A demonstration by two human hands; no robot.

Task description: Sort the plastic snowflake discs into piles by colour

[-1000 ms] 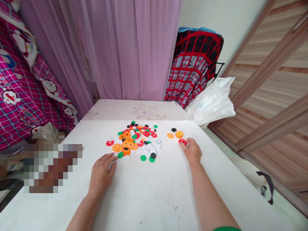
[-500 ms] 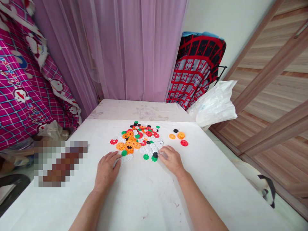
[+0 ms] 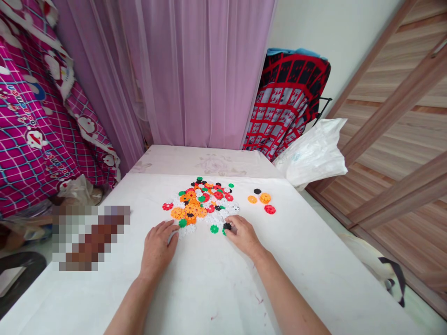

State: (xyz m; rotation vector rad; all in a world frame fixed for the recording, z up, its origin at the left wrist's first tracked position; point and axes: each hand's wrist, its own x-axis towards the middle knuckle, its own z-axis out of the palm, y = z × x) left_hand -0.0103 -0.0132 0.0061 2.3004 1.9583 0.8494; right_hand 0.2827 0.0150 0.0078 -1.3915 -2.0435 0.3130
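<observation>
Many small notched plastic discs, the snowflake-shaped interlocking kind, lie in a loose pile [image 3: 193, 209] on the white-covered table [image 3: 206, 288]. They are orange, red, green, black and white. My right hand [image 3: 244, 236] is at the pile's near right edge, thumb and forefinger closed around a black disc [image 3: 227, 226]. Beneath that thumb a green disc is mostly hidden; another green disc [image 3: 214, 229] lies just left of it. My left hand [image 3: 159, 244] rests open at the near left edge, fingertips beside a green disc [image 3: 182, 223] and some white discs [image 3: 188, 229].
To the right of the pile lie a few separate discs: black [image 3: 257, 191], orange [image 3: 265, 198] and red [image 3: 270, 210]. A white plastic bag [image 3: 314, 153] stands by the table's far right corner. Purple curtains [image 3: 199, 74] hang behind; a wooden wardrobe [image 3: 398, 139] stands right.
My right hand has moved slightly left, bringing its thumb and forefinger around the black disc and over the green one. My left hand stays in place. The view has shifted a little.
</observation>
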